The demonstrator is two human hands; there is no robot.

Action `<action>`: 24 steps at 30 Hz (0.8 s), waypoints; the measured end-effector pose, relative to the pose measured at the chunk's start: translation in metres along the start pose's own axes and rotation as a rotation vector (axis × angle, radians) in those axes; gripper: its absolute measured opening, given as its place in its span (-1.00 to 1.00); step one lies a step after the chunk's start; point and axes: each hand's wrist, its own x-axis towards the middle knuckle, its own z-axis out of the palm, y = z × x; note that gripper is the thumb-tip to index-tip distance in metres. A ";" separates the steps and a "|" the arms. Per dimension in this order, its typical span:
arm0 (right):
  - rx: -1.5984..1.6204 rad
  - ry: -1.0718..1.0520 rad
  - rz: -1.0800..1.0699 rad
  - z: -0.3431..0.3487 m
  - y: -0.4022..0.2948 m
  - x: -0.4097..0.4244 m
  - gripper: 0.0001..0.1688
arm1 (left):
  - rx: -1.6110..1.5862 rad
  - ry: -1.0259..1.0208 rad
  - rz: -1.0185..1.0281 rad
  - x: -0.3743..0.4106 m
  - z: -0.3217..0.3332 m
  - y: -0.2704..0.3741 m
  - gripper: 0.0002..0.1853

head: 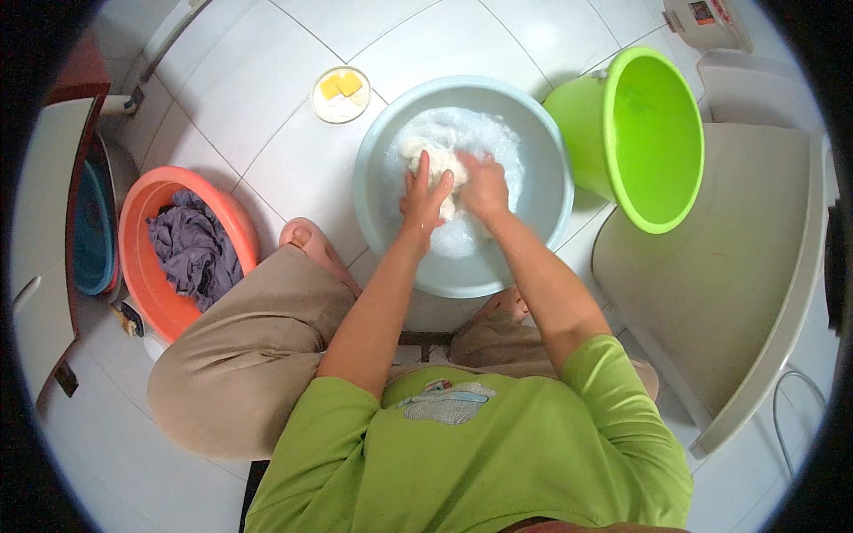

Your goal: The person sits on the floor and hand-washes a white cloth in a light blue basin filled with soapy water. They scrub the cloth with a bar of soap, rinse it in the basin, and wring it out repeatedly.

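Observation:
A bunched white cloth (426,148) lies in sudsy water inside a pale blue plastic basin (463,285) between my feet. With its fingers spread, my left hand (425,200) holds the near left side of the cloth. My right hand (485,185) is closed on the cloth's right side, its fingers blurred and partly hidden by the cloth and suds. Both hands are wet and sit low in the basin, close together. White foam (460,240) floats around them, and the lower part of the cloth cannot be seen.
A small round dish (343,112) with yellow soap pieces (348,84) stands beyond the basin. To the right are a tilted green bucket (656,140) and a large white panel (706,266). An orange basin (153,293) holding dark purple-grey cloth (193,250) is at left, near a cabinet (50,233).

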 end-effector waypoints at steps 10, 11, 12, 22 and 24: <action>0.128 0.022 -0.830 -0.080 -0.081 -0.105 -0.71 | -0.680 -0.368 -0.007 0.009 -0.033 -0.026 -0.49; 0.132 0.037 -0.881 -0.081 -0.081 -0.104 -0.75 | -0.762 -0.385 -0.047 0.006 -0.032 -0.030 -0.51; 0.151 0.101 -0.885 -0.078 -0.080 -0.101 -0.79 | -0.848 -0.399 -0.088 0.000 -0.031 -0.033 -0.53; 0.595 0.071 -0.044 -0.045 -0.006 -0.017 -0.72 | -0.644 0.016 -0.170 -0.024 0.004 0.006 -0.39; 0.680 0.000 0.081 -0.043 0.012 -0.009 -0.69 | -0.498 -0.001 -0.203 -0.028 0.001 0.018 -0.11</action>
